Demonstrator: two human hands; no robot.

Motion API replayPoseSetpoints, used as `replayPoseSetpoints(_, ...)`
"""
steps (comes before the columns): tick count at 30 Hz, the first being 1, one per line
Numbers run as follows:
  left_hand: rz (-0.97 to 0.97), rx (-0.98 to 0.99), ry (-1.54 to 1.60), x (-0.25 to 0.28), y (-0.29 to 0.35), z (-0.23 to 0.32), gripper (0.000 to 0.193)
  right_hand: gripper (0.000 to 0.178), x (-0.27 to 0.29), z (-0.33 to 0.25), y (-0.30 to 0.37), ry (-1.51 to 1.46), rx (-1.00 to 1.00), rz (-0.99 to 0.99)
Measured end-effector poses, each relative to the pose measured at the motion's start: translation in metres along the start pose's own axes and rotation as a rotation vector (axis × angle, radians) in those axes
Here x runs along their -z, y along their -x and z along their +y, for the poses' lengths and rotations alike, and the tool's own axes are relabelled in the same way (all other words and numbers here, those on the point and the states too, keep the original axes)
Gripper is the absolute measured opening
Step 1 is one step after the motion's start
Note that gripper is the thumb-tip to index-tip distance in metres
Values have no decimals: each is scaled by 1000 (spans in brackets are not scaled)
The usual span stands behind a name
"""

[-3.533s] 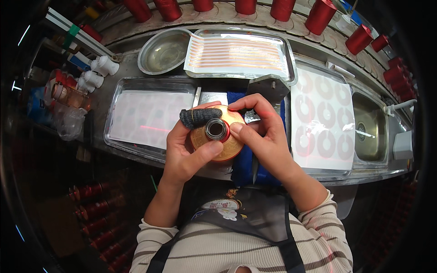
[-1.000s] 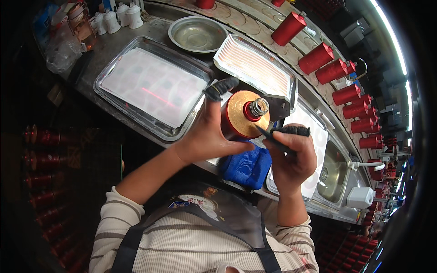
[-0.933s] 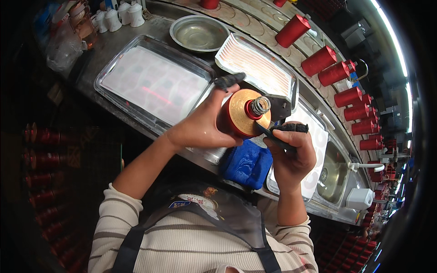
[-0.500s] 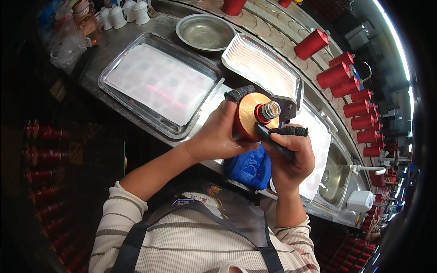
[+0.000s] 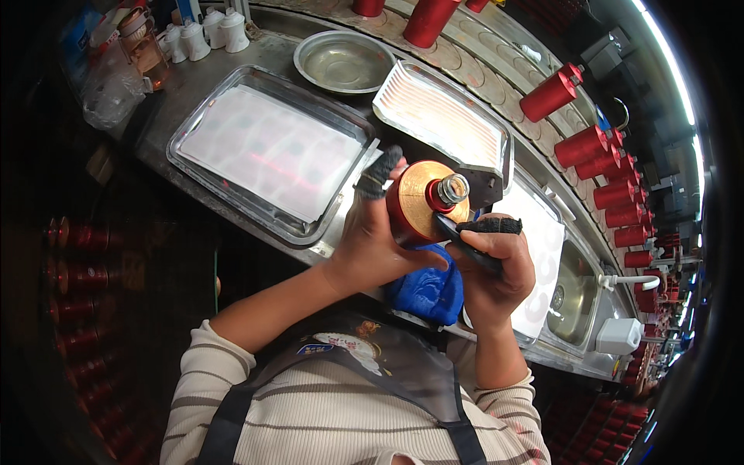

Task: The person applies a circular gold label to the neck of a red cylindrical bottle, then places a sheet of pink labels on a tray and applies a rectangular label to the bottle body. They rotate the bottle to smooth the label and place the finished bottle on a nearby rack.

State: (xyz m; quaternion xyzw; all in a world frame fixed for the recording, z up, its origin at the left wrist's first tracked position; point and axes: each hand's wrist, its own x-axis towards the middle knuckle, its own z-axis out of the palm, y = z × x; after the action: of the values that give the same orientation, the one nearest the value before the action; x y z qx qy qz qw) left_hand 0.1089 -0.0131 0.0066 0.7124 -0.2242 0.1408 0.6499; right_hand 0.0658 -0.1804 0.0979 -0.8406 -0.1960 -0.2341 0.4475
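Observation:
A red bottle (image 5: 404, 226) with a gold shoulder (image 5: 420, 190) and a clear threaded neck (image 5: 452, 188) is tilted toward me. My left hand (image 5: 373, 234) holds it from the left, the thumb apart along its near side and the other fingers partly hidden behind it. Black wrapping (image 5: 380, 172) covers one finger of that hand. In my right hand (image 5: 500, 267) is a slim dark tool with a pointed tip (image 5: 448, 226), which meets the gold shoulder beside the neck. A black wrap (image 5: 490, 225) is on a right finger too. The tool's exact kind is unclear.
Ahead left lies a metal tray (image 5: 190, 155) with a white sheet. Behind it sit a round metal bowl (image 5: 345, 60) and a striped-lined tray (image 5: 508, 159). A blue cloth (image 5: 428, 291) lies below the bottle. Red bottles (image 5: 552, 93) line a curved conveyor (image 5: 496, 70); a sink (image 5: 577, 306) is at right.
My left hand has shifted its fingers on the bottle, its wrapped finger now raised and the bottle slightly turned. The tool tip stays at the shoulder. Bottles on the conveyor have moved right.

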Motion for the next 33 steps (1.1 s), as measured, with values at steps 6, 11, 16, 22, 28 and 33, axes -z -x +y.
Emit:
replayPoseSetpoints(6, -70, -68, -128, -1, 0, -4, 97, 33, -8, -3, 0, -48, -21, 49)
replayPoseSetpoints(11, -51, -132, -1, 8, 1, -7, 103, 32, -8, -4, 1, -20, -7, 53)
replayPoseSetpoints(16, -108, 88, 49, 1, 6, -17, 97, 27, -20, -13, 4, 83, 6, 74)
replayPoseSetpoints(22, 3, 115, -93, -9, 7, -12, 89, 38, -48, -32, -6, -29, 236, -139)
replayPoseSetpoints(28, 101, -29, -112, -11, 4, -10, 95, 39, -32, -22, 0, 111, 317, -56)
replayPoseSetpoints(33, 133, -80, -186, -9, 1, -4, 95, 36, -14, -6, 2, 141, 184, 43)
